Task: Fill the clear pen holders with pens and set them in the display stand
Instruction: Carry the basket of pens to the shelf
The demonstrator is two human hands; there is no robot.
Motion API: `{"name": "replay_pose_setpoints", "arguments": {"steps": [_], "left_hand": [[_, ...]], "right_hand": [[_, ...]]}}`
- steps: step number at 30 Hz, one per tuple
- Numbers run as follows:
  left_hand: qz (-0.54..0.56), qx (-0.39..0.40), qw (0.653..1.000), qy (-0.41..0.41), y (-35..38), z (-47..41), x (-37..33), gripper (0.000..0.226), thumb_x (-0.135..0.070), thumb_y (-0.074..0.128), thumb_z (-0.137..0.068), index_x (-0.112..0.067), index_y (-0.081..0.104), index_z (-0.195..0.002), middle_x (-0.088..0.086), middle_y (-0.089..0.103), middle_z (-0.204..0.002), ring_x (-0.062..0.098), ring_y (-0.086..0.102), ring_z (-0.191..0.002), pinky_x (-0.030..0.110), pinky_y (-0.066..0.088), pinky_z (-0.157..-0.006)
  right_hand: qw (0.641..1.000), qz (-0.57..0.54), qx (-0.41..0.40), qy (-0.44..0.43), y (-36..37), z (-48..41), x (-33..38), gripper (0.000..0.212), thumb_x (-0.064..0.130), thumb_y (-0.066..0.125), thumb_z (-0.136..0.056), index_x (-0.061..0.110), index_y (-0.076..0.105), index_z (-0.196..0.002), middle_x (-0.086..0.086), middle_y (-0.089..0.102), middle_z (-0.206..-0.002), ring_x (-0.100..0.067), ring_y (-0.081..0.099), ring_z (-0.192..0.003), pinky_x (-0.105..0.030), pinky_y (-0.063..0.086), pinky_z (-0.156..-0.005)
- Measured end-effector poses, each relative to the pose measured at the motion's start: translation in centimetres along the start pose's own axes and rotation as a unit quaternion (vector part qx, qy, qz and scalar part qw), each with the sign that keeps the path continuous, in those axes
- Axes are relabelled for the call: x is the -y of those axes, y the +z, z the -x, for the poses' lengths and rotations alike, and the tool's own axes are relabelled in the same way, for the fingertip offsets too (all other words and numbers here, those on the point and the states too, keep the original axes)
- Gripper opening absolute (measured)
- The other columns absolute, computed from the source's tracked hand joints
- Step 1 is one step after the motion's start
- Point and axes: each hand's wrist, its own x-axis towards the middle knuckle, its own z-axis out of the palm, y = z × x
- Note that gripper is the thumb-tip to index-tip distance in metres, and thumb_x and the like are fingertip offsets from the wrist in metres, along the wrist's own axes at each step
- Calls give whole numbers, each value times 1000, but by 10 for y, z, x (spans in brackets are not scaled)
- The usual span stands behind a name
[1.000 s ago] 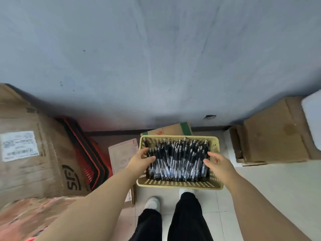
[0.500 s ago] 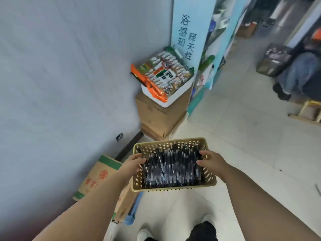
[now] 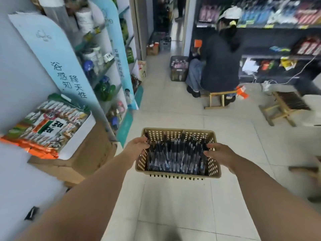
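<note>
Over tiles (image 3: 173, 206), tan perforated basket (image 3: 178, 173) of dark pens (image 3: 175, 157), left hand (image 3: 136, 147), right hand (image 3: 218, 152), fingers (image 3: 209, 146) clasping rims

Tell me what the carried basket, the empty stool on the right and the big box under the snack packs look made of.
The basket looks like moulded plastic, matte beige: uniform punched holes, thick rim. The stool frame seems pale bare wood, square bars; its dark slatted top is too blurred to name. The box is dull brown cardboard with folded edges.
</note>
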Motion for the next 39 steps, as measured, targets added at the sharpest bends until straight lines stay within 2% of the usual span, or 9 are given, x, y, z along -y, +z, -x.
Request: {"name": "replay_pose_setpoints", "arguments": {"steps": [5, 9, 13, 16, 20, 25, 33, 37, 39], "left_hand": [[-120, 83, 988, 50, 93, -46, -73, 40, -4, 67, -78, -33, 61, -105, 5, 62, -101, 16, 63, -79, 22, 45, -54], [-180, 149, 969, 79, 164, -98, -119, 48, -3, 68, -77, -29, 59, -116, 4, 59, -105, 17, 62, -78, 21, 48, -54], [-241, 212, 940, 112, 233, -167, -156, 52, -1, 69, -77, -27, 58, -121, 5, 52, -115, 22, 59, -95, 21, 46, -62], [-272, 253, 919, 133, 288, -216, -190, 52, 0, 68, -78, -24, 58, -123, 4, 51, -120, 15, 55, -97, 17, 42, -66], [-313, 297, 885, 176, 371, -269, -249, 50, -1, 67, -79, -27, 58, -121, 3, 47, -135, 17, 43, -122, 26, 35, -93], [-319, 332, 859, 223, 494, -309, -314, 43, -2, 66, -79, -33, 61, -109, 5, 51, -132, 16, 46, -120, 24, 33, -89], [-314, 325, 856, 251, 708, -357, -384, 37, -3, 66, -78, -26, 65, -108, -4, 57, -108, 5, 50, -86, 5, 30, -57], [-292, 324, 868, 237, 790, -369, -426, 38, -1, 67, -77, -22, 66, -108, -1, 59, -111, 14, 54, -101, 17, 37, -83], [-278, 320, 876, 231, 830, -377, -448, 38, -1, 67, -76, -23, 67, -107, 1, 60, -109, 17, 55, -100, 21, 39, -85]], "right_hand": [[995, -60, -75, 32, -86, -37, -17, 46, 20, 69, -83, 19, 54, -126, -13, 50, -133, -30, 52, -117, -40, 43, -100], [986, -87, -123, 67, -142, -79, -29, 44, 19, 70, -81, 20, 56, -123, -12, 56, -123, -28, 57, -105, -42, 47, -95], [979, -95, -151, 102, -195, -134, -34, 46, 20, 70, -80, 21, 56, -124, -8, 55, -114, -25, 55, -98, -33, 44, -84], [969, -109, -182, 130, -237, -171, -35, 46, 21, 70, -80, 22, 56, -124, -9, 55, -115, -26, 56, -99, -33, 44, -87], [948, -139, -237, 162, -295, -206, -34, 47, 20, 69, -81, 18, 56, -126, -12, 54, -123, -28, 55, -105, -37, 41, -95], [919, -177, -299, 187, -374, -241, -50, 44, 22, 67, -83, 19, 57, -126, -11, 55, -125, -26, 54, -109, -35, 39, -96], [897, -217, -331, 199, -556, -321, -100, 43, 19, 64, -86, 14, 54, -128, -12, 53, -128, -28, 53, -111, -42, 40, -102], [906, -201, -321, 187, -647, -352, -104, 43, 23, 62, -88, 16, 53, -129, -7, 53, -131, -22, 53, -106, -36, 41, -91], [903, -200, -333, 184, -685, -367, -106, 42, 23, 62, -88, 17, 53, -128, -6, 53, -130, -19, 51, -100, -35, 41, -89]]}}
